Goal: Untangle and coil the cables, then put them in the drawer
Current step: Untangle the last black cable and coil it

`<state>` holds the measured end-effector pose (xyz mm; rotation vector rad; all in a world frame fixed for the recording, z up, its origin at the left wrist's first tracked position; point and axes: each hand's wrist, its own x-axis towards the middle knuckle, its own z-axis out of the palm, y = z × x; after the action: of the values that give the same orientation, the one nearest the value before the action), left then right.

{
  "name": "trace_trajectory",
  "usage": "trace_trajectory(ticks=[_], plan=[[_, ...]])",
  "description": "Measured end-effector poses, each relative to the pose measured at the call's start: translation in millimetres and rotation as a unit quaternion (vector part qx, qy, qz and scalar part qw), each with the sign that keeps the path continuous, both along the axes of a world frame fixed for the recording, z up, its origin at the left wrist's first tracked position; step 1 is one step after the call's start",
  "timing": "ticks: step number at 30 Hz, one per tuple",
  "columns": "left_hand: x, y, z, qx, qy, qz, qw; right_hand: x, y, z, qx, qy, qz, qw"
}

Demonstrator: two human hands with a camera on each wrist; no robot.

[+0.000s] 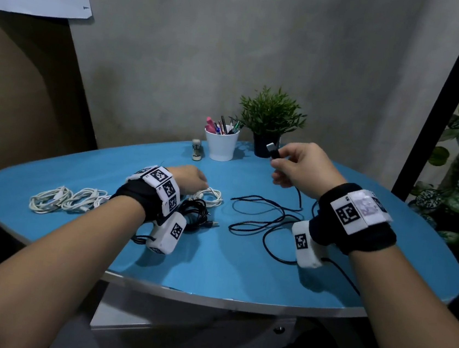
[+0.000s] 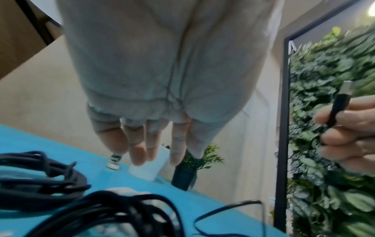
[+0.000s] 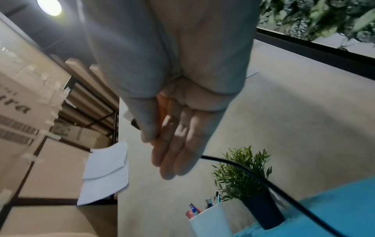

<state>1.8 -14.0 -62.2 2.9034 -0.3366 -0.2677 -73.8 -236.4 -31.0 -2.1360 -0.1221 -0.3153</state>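
Pinching thin black cable (image 1: 260, 220) — right hand (image 1: 301, 164); left hand (image 1: 190, 179) flat.

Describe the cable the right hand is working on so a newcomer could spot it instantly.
Start at the blue oval tabletop. On its right half a thin black cable sprawls in loose, uncoiled loops, and its USB plug end is lifted and pinched by the right hand. Unlike the bundled white cables at far left and the coiled black cable by the left hand, it is the only one still spread out.
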Motion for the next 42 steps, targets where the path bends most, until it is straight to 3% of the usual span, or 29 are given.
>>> trace_trajectory(ticks=[5, 9, 13, 15, 17, 21, 24, 26, 29, 32, 38, 42], plan=[[-5.5, -11.5, 1.8, -0.173, -0.003, -0.091, 0.981, -21.6, 7.7, 6.1, 0.146, -0.003, 0.061, 0.987], [-17.5, -33.8, -5.0, -0.264, -0.028, -0.143, 0.954, -40.5, 6.1, 12.4, 0.149, -0.067, 0.097, 0.982], [-32.6, -56.7, 0.2, -0.388, -0.174, -0.154, 0.892, -56.3, 1.5, 16.0, 0.181, -0.082, 0.15, 0.968], [-37.0, -62.8, 8.6, -0.406, -0.286, -0.176, 0.85, -61.6, -1.1, 12.1, 0.195, -0.059, 0.166, 0.965], [-36.4, -65.9, 16.9, -0.396, -0.338, -0.208, 0.828, -66.0, -2.6, 4.1, 0.187, -0.028, 0.178, 0.966], [-35.1, -71.9, 20.7, -0.328, -0.321, -0.279, 0.844, -74.6, -2.6, -8.7, 0.175, -0.006, 0.201, 0.964], [-39.1, -74.7, 6.6, -0.334, -0.271, -0.299, 0.852, -80.6, -1.4, -8.0, 0.239, -0.024, 0.21, 0.948], [-46.1, -75.9, -1.8, -0.348, -0.187, -0.293, 0.871, -81.9, -1.3, -3.6, 0.308, -0.039, 0.195, 0.93], [-59.7, -82.3, -13.8, -0.252, -0.133, -0.284, 0.916, -80.9, -0.7, 2.0, 0.373, -0.055, 0.16, 0.912], [-78.0, -86.6, -19.4, -0.2, -0.096, -0.3, 0.928, -78.1, -1.1, -0.3, 0.397, -0.06, 0.13, 0.907], [-106.1, -72.9, -13.6, -0.157, -0.001, -0.288, 0.945, -69.7, -8.8, -17.6, 0.256, -0.097, 0.024, 0.961], [-113.1, -57.6, -6.4, -0.1, -0.028, -0.298, 0.949, -67.3, -11.9, -26.6, 0.101, -0.109, -0.017, 0.989]])
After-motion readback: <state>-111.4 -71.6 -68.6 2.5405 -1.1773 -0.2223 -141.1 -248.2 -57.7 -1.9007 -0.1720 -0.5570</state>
